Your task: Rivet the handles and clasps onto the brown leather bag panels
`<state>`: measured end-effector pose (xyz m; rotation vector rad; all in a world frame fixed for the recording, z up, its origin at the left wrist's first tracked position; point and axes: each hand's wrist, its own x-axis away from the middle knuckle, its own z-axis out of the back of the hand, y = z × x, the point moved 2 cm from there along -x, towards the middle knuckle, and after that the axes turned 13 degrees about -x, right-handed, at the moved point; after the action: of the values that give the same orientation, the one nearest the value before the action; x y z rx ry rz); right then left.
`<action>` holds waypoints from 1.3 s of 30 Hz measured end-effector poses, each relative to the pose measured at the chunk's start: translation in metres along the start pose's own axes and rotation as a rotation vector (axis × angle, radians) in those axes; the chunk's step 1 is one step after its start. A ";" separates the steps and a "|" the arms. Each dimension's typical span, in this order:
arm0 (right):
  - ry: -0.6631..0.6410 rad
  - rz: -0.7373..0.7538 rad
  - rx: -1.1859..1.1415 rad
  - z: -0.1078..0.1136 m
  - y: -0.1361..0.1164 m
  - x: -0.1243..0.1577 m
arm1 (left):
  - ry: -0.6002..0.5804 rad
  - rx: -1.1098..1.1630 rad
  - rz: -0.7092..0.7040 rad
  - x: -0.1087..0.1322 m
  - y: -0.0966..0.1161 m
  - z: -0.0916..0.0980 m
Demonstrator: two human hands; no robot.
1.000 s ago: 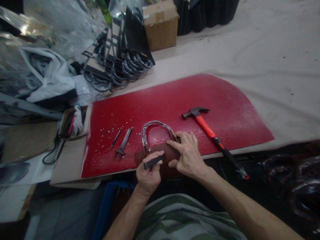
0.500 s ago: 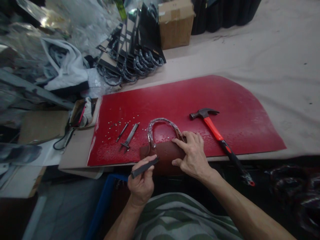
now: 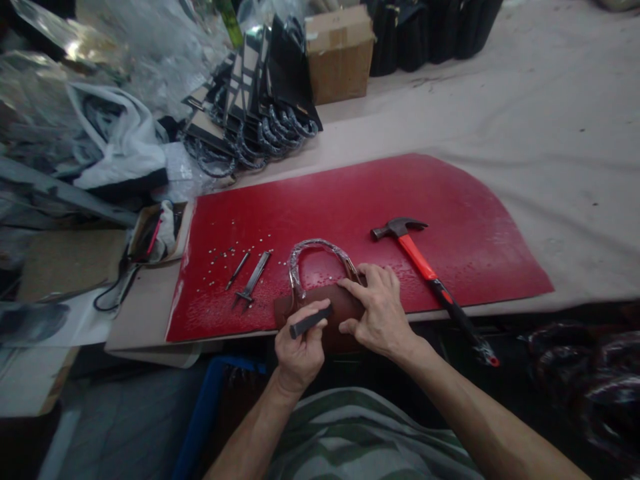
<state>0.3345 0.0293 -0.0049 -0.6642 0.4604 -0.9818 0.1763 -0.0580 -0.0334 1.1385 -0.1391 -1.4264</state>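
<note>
In my left hand [image 3: 300, 353] is a dark, flat-sided bar tool [image 3: 311, 321], pinched between thumb and fingers. It is held at a slant over a brown leather-like panel [image 3: 345, 305]; whether its far end touches the panel I cannot tell. My right hand [image 3: 383, 310] lies spread on the panel's right side, thumb and forefinger apart, near the foot of an arched handle [image 3: 317, 245]. Clear plastic film wraps the handle, and its left foot is partly behind my left hand. The panel overhangs the front edge of a red board [image 3: 320, 193].
A claw hammer [image 3: 417, 257] with a red and black grip lies at right, its end past the table edge. At left are a pronged metal tool [image 3: 254, 279], a thin rod [image 3: 237, 270] and small scraps. Behind stand black handled pieces [image 3: 285, 73] and a cardboard box [image 3: 340, 57].
My left hand has moved right with the dark bar tool, farther over the brown panel. The right hand stays on the panel. The whole view has shifted slightly.
</note>
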 end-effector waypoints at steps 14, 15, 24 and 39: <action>0.012 0.004 -0.017 -0.001 0.001 0.000 | -0.018 -0.068 -0.081 -0.006 0.001 -0.004; 0.009 0.002 -0.016 -0.002 0.001 0.000 | -0.018 -0.071 -0.095 -0.007 0.001 -0.005; 0.004 0.002 -0.022 -0.002 0.003 0.002 | -0.013 -0.194 -0.098 -0.014 0.007 -0.007; 0.037 0.055 -0.017 -0.005 0.006 0.004 | -0.042 -0.275 -0.156 -0.022 0.008 -0.014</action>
<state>0.3367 0.0269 -0.0125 -0.6465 0.5182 -0.9405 0.1861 -0.0344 -0.0233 0.9084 0.1165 -1.5536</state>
